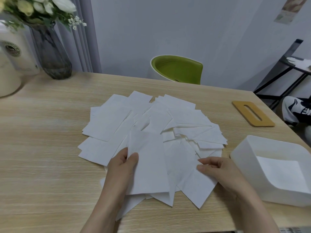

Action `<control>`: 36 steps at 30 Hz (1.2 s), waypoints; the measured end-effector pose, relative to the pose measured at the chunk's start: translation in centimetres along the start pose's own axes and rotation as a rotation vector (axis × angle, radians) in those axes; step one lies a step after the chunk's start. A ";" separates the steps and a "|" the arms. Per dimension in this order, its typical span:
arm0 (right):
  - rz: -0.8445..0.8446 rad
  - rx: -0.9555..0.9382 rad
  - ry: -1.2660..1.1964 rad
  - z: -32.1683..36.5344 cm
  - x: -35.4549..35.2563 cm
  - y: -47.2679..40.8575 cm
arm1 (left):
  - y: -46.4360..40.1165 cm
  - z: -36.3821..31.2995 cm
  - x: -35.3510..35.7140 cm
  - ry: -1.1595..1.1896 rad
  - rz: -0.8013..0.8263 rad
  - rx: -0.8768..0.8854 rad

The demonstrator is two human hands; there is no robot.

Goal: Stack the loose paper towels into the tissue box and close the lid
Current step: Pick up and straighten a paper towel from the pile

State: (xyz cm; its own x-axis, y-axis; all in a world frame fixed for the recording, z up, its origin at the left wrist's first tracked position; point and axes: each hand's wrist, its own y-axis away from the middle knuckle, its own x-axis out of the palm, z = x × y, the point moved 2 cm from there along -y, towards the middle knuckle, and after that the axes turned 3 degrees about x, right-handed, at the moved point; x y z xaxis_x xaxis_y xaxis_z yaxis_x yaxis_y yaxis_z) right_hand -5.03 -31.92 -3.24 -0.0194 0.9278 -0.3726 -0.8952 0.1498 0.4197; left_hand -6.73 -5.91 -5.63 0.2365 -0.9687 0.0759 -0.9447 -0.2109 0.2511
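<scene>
Wooden table (pixel 42 148): bare left side, paper towels (pixel 148 125) central.

Light wood-grain table (pixel 42 148). On it: a spread pile of white paper towels (pixel 151 125) at centre; open white tissue box (pixel 252 179) at right; tan slotted lid (pixel 253 113) lying flat beyond the box; glass vase (pixel 53 56) and cream appliance (pixel 11 64) at far left.

**White on pale wood**

The paper towels (pixel 148 132) are plain white, as is the tissue box (pixel 252 174). The worktop (pixel 42 148) is light beige with fine wood-grain streaks. The lid (pixel 253 113) is mustard yellow. A chair (pixel 176 68) is olive green with a white shell; the vase (pixel 53 56) is smoky grey glass.
</scene>
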 end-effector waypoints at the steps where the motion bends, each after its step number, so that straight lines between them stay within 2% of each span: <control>1: 0.009 0.002 0.007 0.0 0.0 0.2 | 0.1 0.0 0.1 0.001 0.006 -0.005; 5: -0.085 -0.062 0.003 0.2 -0.6 0.7 | 0.2 0.2 0.6 0.016 0.027 -0.014; 8: -0.222 -0.125 -0.134 0.3 -1.3 1.1 | 0.3 0.4 1.1 0.054 0.077 -0.042; 11: -0.268 -0.143 -0.279 0.9 -1.2 1.9 | 0.5 0.4 1.4 0.089 0.110 -0.064; 16: -0.154 -0.088 -0.496 1.9 2.5 3.3 | 0.6 0.4 1.8 0.162 0.128 -0.135; 23: -0.020 -0.042 -0.559 1.8 7.6 3.7 | 0.5 0.4 1.6 0.177 0.088 -0.147; 36: 0.061 -0.073 -0.373 1.5 8.7 4.2 | 0.2 0.5 1.6 0.115 0.081 -0.079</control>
State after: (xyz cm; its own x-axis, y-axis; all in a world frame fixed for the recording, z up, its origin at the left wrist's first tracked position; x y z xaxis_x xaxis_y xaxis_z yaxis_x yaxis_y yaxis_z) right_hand -8.32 -22.75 -3.48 0.0778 0.9968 -0.0164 -0.9268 0.0784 0.3672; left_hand -6.66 -7.54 -5.95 0.1891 -0.9597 0.2078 -0.9419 -0.1175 0.3147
